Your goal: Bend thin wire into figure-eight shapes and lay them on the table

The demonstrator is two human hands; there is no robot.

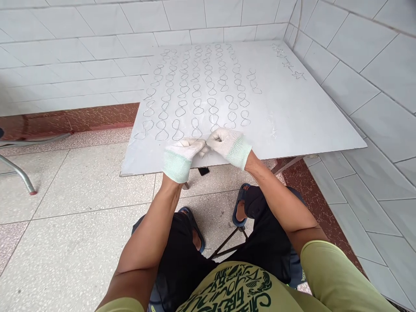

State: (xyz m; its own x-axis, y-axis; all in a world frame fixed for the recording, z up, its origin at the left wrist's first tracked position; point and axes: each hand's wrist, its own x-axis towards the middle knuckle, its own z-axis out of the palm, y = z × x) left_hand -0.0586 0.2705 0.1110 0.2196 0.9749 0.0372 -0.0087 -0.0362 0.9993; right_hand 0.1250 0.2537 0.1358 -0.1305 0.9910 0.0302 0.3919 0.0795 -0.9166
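Observation:
My left hand (183, 156) and my right hand (225, 145), both in white knit gloves with pale green cuffs, meet over the front edge of the white tabletop (292, 121). Their fingertips are pinched together around a thin wire (207, 159), whose end hangs down below them. The gloves hide most of its shape. Just beyond my fingers, rows of thin wire figure-eights (212, 113) lie flat across the left and middle of the board. Several wire star shapes (298, 75) lie toward the far right corner.
White tiled walls (370, 56) border the table at the back and right. A dark phone-like object (203, 171) shows below the front edge. Metal chair legs (22, 175) stand on the speckled floor at left. My feet in blue slippers (239, 206) are under the table.

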